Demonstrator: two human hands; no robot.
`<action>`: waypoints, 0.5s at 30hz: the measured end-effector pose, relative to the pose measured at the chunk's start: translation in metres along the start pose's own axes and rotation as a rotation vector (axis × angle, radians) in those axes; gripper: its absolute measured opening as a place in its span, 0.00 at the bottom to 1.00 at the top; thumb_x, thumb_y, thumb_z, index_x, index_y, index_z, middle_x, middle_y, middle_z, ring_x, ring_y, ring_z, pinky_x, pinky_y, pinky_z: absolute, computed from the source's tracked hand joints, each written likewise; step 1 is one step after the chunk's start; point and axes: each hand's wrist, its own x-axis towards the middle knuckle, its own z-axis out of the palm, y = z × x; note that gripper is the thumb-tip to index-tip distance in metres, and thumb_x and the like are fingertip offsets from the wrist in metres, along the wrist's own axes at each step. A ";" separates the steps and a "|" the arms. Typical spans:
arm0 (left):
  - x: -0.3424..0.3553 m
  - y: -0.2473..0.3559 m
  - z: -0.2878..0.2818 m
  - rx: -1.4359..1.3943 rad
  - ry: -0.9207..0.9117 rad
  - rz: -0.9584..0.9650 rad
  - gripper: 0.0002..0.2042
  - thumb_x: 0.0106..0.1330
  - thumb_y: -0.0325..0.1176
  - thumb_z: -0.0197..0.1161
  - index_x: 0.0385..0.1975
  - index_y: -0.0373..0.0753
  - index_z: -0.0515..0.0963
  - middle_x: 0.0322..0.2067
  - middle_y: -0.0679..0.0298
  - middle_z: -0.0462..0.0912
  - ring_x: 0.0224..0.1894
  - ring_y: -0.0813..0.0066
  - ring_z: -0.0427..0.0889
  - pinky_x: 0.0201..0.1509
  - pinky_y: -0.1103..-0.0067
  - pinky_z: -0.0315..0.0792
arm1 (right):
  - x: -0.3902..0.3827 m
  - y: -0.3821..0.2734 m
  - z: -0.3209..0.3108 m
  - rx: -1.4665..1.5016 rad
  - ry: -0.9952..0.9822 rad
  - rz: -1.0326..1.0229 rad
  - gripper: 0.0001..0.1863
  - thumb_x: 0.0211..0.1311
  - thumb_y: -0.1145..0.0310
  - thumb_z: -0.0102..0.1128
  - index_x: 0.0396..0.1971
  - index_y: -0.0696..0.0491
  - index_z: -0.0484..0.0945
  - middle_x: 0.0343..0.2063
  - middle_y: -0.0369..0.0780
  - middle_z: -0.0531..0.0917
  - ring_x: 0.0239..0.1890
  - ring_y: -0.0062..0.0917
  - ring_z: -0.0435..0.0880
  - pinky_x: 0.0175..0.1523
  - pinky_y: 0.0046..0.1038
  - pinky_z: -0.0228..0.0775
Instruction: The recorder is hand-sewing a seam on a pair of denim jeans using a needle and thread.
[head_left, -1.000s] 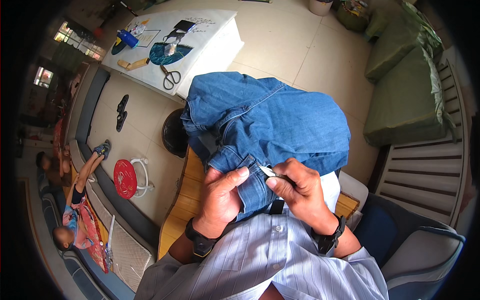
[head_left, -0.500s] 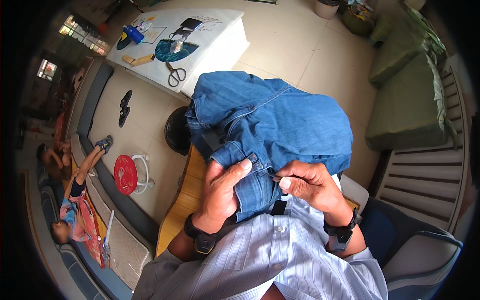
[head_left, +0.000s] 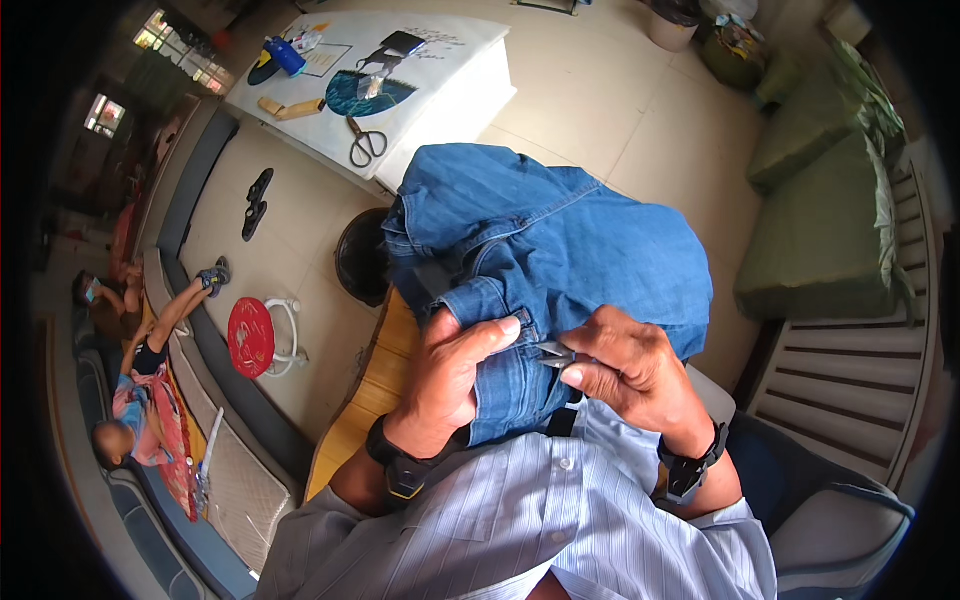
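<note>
Blue denim jeans (head_left: 590, 250) lie bunched across my lap, with the waistband folded toward me. My left hand (head_left: 450, 375) grips the waistband, thumb pressed beside a belt loop. In my right hand (head_left: 630, 370) is a small metal thread snip (head_left: 554, 355), its two pointed blades apart at the waistband seam just right of the left thumb. The handles of the snip are hidden by my fingers.
Ahead-left, a white table (head_left: 450, 110) holds scissors (head_left: 366, 145), a blue bottle (head_left: 285, 55) and small items. A red stool (head_left: 250, 337) stands left; two people (head_left: 140, 420) (head_left: 105, 300) rest on seating beyond. Green cushions (head_left: 815, 250) are at the right.
My right hand has moved slightly right and turned, and the snip's blades now show spread apart. My left hand still grips the waistband, shifted a little right in view.
</note>
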 end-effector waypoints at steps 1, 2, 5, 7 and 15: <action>0.001 0.000 -0.001 -0.003 0.002 0.002 0.11 0.65 0.25 0.65 0.46 0.35 0.79 0.41 0.67 0.83 0.43 0.80 0.81 0.51 0.80 0.75 | 0.000 -0.001 0.001 -0.065 0.001 -0.050 0.14 0.57 0.68 0.72 0.39 0.58 0.82 0.28 0.42 0.77 0.26 0.37 0.79 0.32 0.32 0.71; 0.002 0.000 -0.002 -0.022 -0.019 -0.027 0.11 0.64 0.25 0.65 0.46 0.35 0.79 0.41 0.67 0.83 0.43 0.80 0.81 0.52 0.80 0.75 | 0.001 0.001 0.002 -0.093 0.005 -0.055 0.15 0.55 0.69 0.74 0.40 0.59 0.83 0.27 0.40 0.79 0.27 0.32 0.79 0.32 0.31 0.70; 0.005 -0.002 -0.008 -0.016 -0.040 -0.041 0.12 0.64 0.24 0.64 0.47 0.36 0.78 0.41 0.65 0.84 0.42 0.77 0.83 0.51 0.77 0.78 | 0.003 0.001 0.002 -0.114 0.001 -0.072 0.14 0.55 0.69 0.73 0.39 0.59 0.83 0.27 0.39 0.79 0.26 0.32 0.78 0.30 0.32 0.69; 0.005 -0.002 -0.009 0.011 -0.039 -0.028 0.13 0.64 0.22 0.63 0.49 0.37 0.77 0.41 0.63 0.85 0.42 0.75 0.85 0.50 0.74 0.81 | 0.004 0.002 0.002 -0.109 -0.001 -0.074 0.14 0.55 0.69 0.73 0.39 0.59 0.83 0.27 0.39 0.79 0.26 0.32 0.78 0.30 0.32 0.69; 0.005 0.000 -0.008 -0.023 -0.044 -0.095 0.11 0.64 0.26 0.65 0.46 0.36 0.79 0.39 0.67 0.83 0.42 0.79 0.81 0.51 0.78 0.77 | 0.009 0.001 0.003 -0.138 0.015 -0.123 0.12 0.56 0.70 0.72 0.37 0.57 0.81 0.26 0.41 0.76 0.24 0.36 0.79 0.29 0.34 0.70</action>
